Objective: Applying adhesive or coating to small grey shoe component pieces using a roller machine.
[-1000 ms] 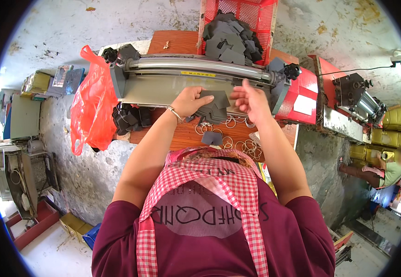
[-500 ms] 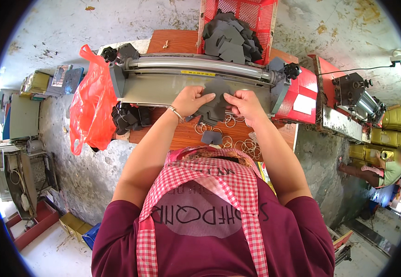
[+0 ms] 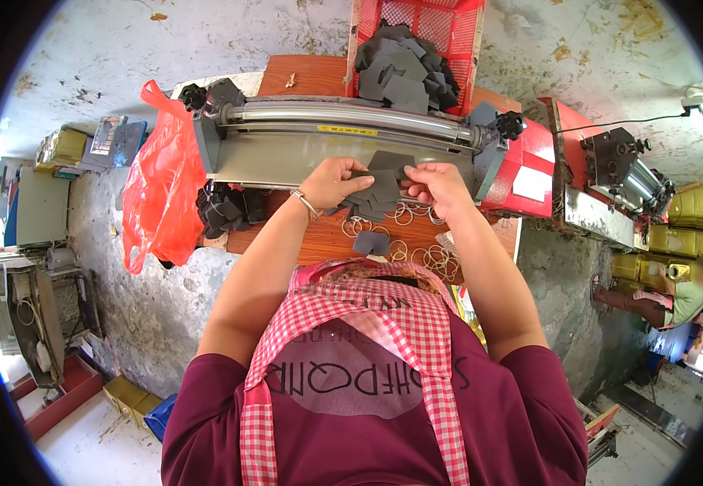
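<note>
My left hand (image 3: pixel 335 183) and my right hand (image 3: pixel 439 185) hold a fanned stack of dark grey flat pieces (image 3: pixel 380 185) between them, against the front plate of a grey roller machine (image 3: pixel 287 154). The left hand wears a thin bracelet at the wrist. One loose grey piece (image 3: pixel 370 242) lies on the wooden table (image 3: pixel 327 239) just below the hands, among several rubber bands (image 3: pixel 428 257). Behind the machine stands a red plastic crate (image 3: pixel 457 32) heaped with more grey pieces (image 3: pixel 400 69).
An orange plastic bag (image 3: pixel 161 190) hangs at the machine's left end, above a pile of dark pieces (image 3: pixel 222 209). A red machine housing (image 3: pixel 530 174) sits on the right. Far right, a seated person (image 3: pixel 675 296) and yellow containers (image 3: pixel 696 211). The floor is rough concrete.
My right hand has come in from the right to meet the left, and both now hold the grey stack lower, in front of the machine's plate.
</note>
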### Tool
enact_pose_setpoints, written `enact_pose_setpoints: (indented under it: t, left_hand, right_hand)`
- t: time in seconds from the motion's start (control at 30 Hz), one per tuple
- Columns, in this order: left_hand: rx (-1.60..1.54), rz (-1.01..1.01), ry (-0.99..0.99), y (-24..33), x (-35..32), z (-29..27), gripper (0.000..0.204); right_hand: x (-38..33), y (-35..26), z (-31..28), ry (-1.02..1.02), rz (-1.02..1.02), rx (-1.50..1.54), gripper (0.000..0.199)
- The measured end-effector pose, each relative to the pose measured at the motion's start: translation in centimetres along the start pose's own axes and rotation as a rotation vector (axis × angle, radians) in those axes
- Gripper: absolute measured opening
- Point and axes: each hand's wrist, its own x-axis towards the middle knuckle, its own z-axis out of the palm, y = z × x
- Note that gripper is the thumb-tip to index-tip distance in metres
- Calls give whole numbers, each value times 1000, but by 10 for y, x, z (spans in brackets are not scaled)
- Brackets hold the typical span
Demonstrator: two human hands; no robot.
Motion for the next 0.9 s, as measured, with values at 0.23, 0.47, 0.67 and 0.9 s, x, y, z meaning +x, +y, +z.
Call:
enact_pose_setpoints:
  t: [0.23,0.47,0.67,0.9]
  left_hand:
    - [441,79,163,11,-2,7,34]
    - [-121,-26,-64,3,-5,0,20]
    - [37,126,72,-15,7,-2,19]
    - [177,57,51,-16,3,-2,16]
  right_hand:
    - [-13,-9,17,34,-88,51,22]
    - [16,2,1,146,-104,149,26]
    - [-7,-2,8,72,-38,256,30]
    - [-8,7,3,14,-67,90,25]
